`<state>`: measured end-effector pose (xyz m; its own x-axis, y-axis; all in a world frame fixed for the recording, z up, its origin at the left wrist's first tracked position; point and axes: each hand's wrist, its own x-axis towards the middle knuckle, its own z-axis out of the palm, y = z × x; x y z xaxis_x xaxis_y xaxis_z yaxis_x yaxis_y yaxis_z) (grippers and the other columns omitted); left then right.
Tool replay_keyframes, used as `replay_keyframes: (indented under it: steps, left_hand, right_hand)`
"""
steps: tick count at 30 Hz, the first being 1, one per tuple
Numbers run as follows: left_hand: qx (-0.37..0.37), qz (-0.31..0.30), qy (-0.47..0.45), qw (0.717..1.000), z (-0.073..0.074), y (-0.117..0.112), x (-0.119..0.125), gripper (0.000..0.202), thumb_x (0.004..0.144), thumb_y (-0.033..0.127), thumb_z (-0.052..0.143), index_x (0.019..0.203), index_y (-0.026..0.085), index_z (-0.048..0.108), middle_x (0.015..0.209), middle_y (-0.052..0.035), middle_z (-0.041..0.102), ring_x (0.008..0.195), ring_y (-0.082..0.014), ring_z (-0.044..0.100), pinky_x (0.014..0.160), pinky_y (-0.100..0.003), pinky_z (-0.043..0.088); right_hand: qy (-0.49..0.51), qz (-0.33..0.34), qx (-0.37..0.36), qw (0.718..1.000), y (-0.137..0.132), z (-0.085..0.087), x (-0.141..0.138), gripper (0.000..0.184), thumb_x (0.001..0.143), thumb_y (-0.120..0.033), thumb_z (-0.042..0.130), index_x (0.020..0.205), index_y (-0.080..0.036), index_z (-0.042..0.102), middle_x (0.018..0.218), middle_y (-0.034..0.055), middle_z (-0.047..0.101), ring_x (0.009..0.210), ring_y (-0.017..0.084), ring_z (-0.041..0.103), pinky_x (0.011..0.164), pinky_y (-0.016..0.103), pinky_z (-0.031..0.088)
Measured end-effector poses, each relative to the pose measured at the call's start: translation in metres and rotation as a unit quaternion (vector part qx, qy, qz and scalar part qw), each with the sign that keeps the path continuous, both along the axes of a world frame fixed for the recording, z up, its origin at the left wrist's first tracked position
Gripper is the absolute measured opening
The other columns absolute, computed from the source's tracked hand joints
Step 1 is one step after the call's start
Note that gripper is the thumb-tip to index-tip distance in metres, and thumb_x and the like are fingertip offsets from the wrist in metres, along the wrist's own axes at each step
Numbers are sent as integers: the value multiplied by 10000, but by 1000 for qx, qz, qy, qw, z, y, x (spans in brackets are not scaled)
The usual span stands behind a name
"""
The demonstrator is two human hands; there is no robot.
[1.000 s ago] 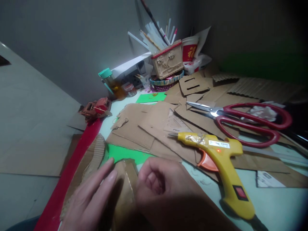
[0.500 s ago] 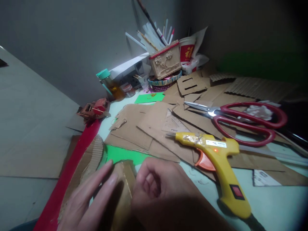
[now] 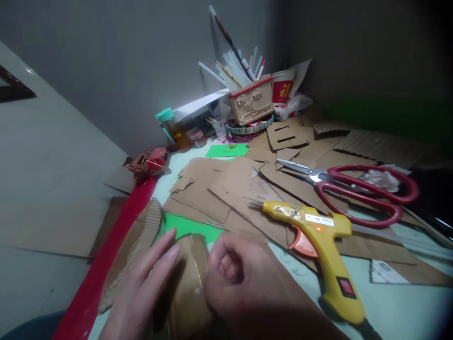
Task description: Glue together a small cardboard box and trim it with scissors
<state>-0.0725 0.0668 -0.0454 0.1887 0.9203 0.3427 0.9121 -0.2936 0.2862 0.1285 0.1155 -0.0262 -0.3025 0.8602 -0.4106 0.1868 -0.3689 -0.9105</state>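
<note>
A curved brown cardboard piece [image 3: 189,278] with a glossy seam strip along its top stands between my hands at the bottom of the head view. My left hand [image 3: 141,288] lies along its left side, fingers stretched out. Against its right side rests my right hand [image 3: 244,278], its fingers curled into a fist with nothing visible inside. The lower end of the piece is out of frame. Just right of the fist lies a yellow hot glue gun [image 3: 318,236] with its orange light lit, touched by neither hand.
Red-handled scissors [image 3: 322,177] lie on cardboard scraps [image 3: 208,189] beyond the glue gun. A corrugated strip [image 3: 141,231] is left of my left hand. Farther back stand a decorated pen box [image 3: 253,101], a paper cup [image 3: 283,87] and a teal-capped bottle [image 3: 173,132].
The view has tilted slightly up and left, so things sit lower and mostly farther right. Both hands keep their pose around the cardboard piece.
</note>
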Motion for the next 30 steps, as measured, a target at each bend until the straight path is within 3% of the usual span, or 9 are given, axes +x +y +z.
replay_keyframes:
  steps: [6, 11, 13, 16, 20, 30]
  left_hand:
    - [-9, 0, -13, 1000, 14, -2, 12, 708, 878, 308, 578, 1506, 524, 332, 1561, 112, 488, 1378, -324, 510, 1130, -469, 436]
    - [-30, -4, -59, 998, 27, -1, 18, 627, 917, 412, 554, 1503, 505, 350, 1508, 61, 552, 1359, -324, 534, 1089, -469, 483]
    - [-28, -34, -73, 996, 25, -2, 17, 631, 926, 476, 558, 1510, 500, 322, 1554, 42, 492, 1390, -309, 499, 1102, -452, 471]
    - [-1, -78, -81, 994, 18, -5, 15, 749, 889, 484, 660, 1530, 465, 272, 1625, 25, 361, 1465, -255, 390, 1162, -346, 392]
    - [11, -114, -88, 989, 13, -6, 14, 830, 855, 470, 719, 1547, 370, 272, 1625, -10, 333, 1491, -204, 333, 1206, -244, 280]
    - [38, -154, -92, 983, 13, -3, 18, 754, 914, 414, 657, 1550, 375, 253, 1621, -10, 303, 1482, -212, 330, 1200, -271, 305]
  right_hand:
    - [25, 33, -32, 999, 2, 15, 7, 242, 680, -27, 631, 618, -193, 467, 537, -79, 425, 542, 83, 420, 505, 194, 309]
    - [17, 54, -31, 998, 1, 18, 6, 251, 745, -17, 618, 641, -186, 464, 543, -79, 425, 540, 80, 417, 509, 201, 292]
    - [13, 58, -33, 998, 0, 16, 6, 227, 777, -29, 596, 660, -182, 475, 557, -78, 424, 550, 82, 407, 517, 206, 289]
    - [26, 49, -31, 998, -2, 13, 7, 167, 818, -64, 557, 704, -173, 502, 606, -62, 449, 593, 91, 421, 540, 208, 308]
    - [79, 42, -14, 996, -6, 12, 10, 156, 889, -98, 496, 747, -161, 507, 650, -53, 447, 627, 88, 416, 561, 199, 316]
    - [90, 37, -6, 995, -7, 12, 11, 166, 903, -99, 519, 745, -150, 513, 648, -53, 430, 628, 85, 399, 559, 189, 314]
